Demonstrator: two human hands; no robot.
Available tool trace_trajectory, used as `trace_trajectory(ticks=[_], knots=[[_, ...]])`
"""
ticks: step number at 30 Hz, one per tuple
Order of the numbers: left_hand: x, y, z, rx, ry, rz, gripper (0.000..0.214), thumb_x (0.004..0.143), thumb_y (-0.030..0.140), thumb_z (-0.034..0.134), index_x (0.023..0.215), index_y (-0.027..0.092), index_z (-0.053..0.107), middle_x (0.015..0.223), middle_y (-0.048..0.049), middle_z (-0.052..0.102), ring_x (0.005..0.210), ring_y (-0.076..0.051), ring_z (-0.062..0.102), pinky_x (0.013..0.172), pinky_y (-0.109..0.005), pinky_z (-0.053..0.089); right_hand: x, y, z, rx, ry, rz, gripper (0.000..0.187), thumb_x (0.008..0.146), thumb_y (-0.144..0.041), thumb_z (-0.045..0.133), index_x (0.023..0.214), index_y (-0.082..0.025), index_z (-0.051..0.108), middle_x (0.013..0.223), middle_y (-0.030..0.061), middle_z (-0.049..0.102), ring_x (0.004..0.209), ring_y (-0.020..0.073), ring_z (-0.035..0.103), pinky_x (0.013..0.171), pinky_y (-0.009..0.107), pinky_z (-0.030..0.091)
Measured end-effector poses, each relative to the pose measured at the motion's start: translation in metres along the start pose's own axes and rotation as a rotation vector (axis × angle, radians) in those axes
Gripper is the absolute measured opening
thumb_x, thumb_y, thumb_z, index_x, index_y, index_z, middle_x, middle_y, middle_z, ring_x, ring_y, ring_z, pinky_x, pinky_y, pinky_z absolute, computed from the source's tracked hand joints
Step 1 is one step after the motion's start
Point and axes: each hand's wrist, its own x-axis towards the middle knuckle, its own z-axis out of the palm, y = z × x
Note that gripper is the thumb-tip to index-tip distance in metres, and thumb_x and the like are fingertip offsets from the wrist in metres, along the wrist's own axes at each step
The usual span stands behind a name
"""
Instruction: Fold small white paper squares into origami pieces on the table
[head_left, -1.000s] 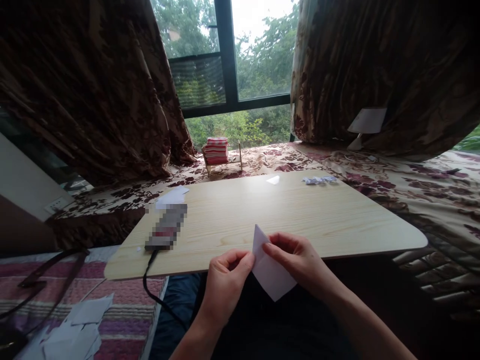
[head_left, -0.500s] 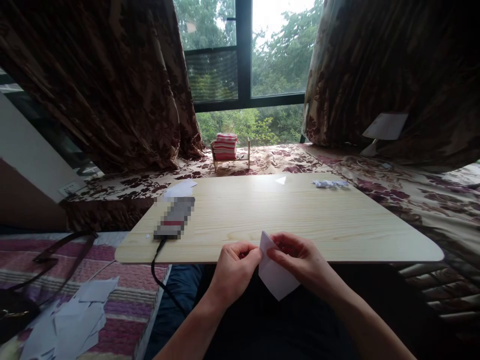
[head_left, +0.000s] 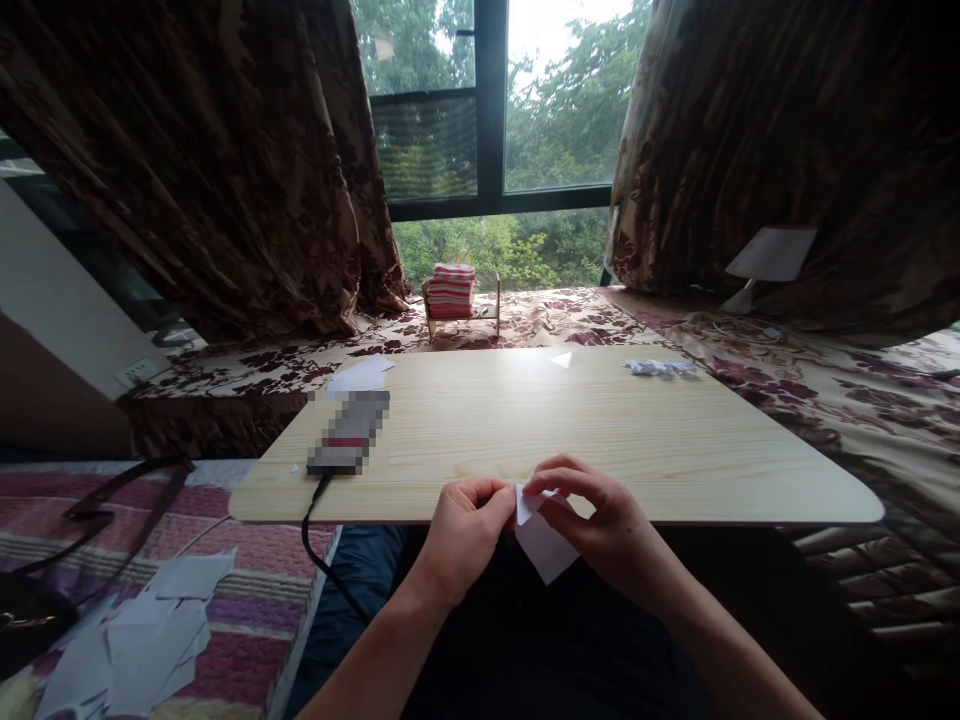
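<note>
A small white sheet of paper (head_left: 546, 550) is held between my two hands at the table's near edge, its top part folded over and its lower corner hanging below the edge. My left hand (head_left: 472, 530) pinches the paper's left side between thumb and fingers. Across the top, my right hand (head_left: 589, 505) grips the folded flap, thumb below and index finger above. Both hands are closed on the same sheet.
The light wood table (head_left: 465, 420) carries a blurred-out device (head_left: 349, 435) with a black cable, white papers (head_left: 361, 374), a small paper triangle (head_left: 561, 360) and several folded paper pieces (head_left: 661, 368). More sheets (head_left: 150, 640) lie on the striped bedcover at left.
The paper's upright top point has been bent down into a flap. My right fingers have moved over the top of the fold, and the sheet's lower corner sits slightly higher and further left.
</note>
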Motion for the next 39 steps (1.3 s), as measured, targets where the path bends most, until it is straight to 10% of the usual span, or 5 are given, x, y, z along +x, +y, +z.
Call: trace_trajectory(ticks=[39], knots=[[-0.0004,0.0037,-0.0007,-0.295,-0.069,-0.114,0.019,0.074,0.027,0.066,0.081,0.012,0.075,0.066,-0.0034,0.065,0.067,-0.013,0.056,0.066,-0.023,0.044,-0.0031,0.0009,-0.0054,-0.107,-0.056,-0.047,0.033,0.08,-0.007,0.051,0.101,-0.025,0.068,0.1,0.0049,0.064,0.093,0.0188,0.06,0.078,0.03,0.05]])
